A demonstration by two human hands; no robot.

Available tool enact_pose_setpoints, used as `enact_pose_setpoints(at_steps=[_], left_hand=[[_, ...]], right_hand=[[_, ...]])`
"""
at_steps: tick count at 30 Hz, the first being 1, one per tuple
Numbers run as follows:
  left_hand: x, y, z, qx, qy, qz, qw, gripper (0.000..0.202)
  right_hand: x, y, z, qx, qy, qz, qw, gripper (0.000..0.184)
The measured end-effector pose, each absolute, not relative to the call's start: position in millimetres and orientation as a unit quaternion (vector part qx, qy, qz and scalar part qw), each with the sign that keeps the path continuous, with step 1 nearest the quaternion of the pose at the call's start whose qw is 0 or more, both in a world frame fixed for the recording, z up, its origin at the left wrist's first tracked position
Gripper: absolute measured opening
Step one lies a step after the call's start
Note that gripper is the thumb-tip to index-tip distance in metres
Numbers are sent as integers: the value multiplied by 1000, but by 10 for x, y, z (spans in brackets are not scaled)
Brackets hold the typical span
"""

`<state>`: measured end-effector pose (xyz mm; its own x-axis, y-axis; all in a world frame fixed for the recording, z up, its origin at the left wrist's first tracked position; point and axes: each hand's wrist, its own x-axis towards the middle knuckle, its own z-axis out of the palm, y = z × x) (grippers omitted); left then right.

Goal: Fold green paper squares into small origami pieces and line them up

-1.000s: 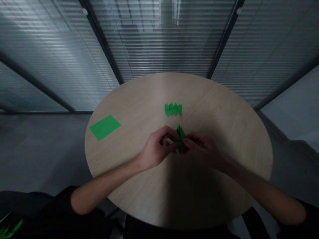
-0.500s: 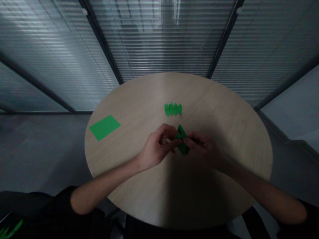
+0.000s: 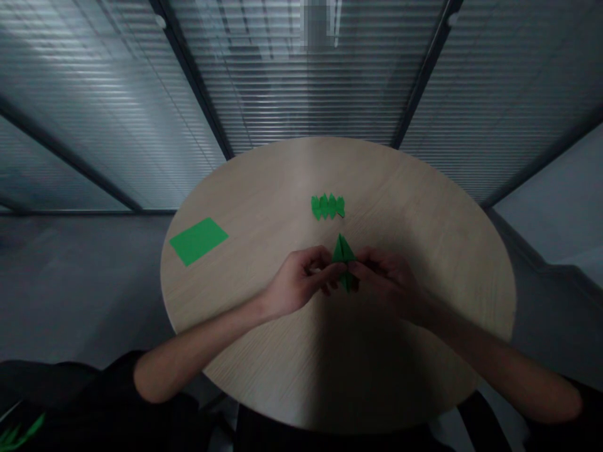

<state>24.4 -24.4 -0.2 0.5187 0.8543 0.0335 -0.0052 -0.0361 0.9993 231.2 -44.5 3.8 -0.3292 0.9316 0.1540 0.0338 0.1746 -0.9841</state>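
Note:
Between my hands, above the middle of the round table, is a folded piece of green paper [image 3: 343,250] with a pointed top and a lower point. My left hand [image 3: 301,279] pinches its left side, thumb pressed on the near face. My right hand [image 3: 389,279] grips the right side in the same way, its thumb close to the left one. Fingers behind the paper are partly hidden. Just beyond lies a row of several folded green paper pieces [image 3: 328,206], set side by side with points toward and away from me.
A flat sheet of green paper [image 3: 198,242] lies near the left edge of the round wooden table [image 3: 264,182]. Glass panels with blinds [image 3: 301,94] stand behind the table. Shadow covers the tabletop in front of my right hand.
The folded paper's upper part now shows as one wider triangle with a centre slit, where its flaps looked uneven before. My left fingers have come down slightly.

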Motion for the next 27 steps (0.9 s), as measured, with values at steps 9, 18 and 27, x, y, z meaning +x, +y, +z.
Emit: enact_pose_setpoints(at_steps=[9,18,27], left_hand=[[248,-240,-10,623,339,367,601,32],[234,-268,9,675,369,362,527,27],[231,-272,19,696,348,356,517,25]], right_hand=[[2309,-439,15,-379,-626,527,431,27],[2305,-377,-32,-397,-590,543,447,27],[2287,-388,-37,-400,-573,538,472,26]])
